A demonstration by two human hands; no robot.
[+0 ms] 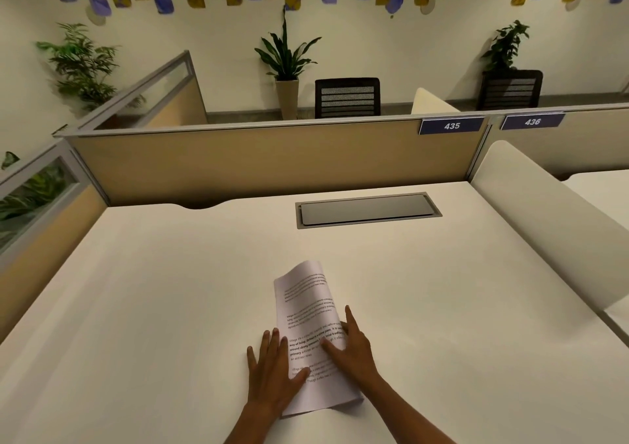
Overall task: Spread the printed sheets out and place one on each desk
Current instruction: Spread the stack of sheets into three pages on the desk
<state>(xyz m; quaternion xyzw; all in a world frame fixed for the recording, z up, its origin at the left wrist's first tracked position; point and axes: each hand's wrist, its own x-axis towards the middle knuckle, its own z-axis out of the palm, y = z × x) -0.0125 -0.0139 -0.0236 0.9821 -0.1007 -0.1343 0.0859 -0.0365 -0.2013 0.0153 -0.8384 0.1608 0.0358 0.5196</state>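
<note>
Nearest to us, at about 6 o'clock, our left hand (272, 368) lies flat with the fingers spread and its thumb across the near left edge of the printed sheets (311, 338). It presses down and closes on nothing. Our right hand (350, 345) is flat as well, fingers apart, with the palm on the right edge of the paper and one finger reaching out past it. Neither grip is clamped on anything.

The sheets lie on the desk (153, 290), just in front of us and a little right of centre. We cannot tell how many there are. The far end, toward 12 o'clock, curls up off the surface.

The likeliest trouble is that curl. If we lift our palms too soon, the paper may spring back and roll toward us. If we push sideways to fan the pile, several sheets may cling and slide as one, so this desk gets more than one. Dragging with flat palms could also crease the top page.

Farther off, at 1 o'clock, sits the grey cable hatch (367, 209). Beyond it the partition carries label 435 (452, 126), with 436 (532, 122) toward 2 o'clock.
</note>
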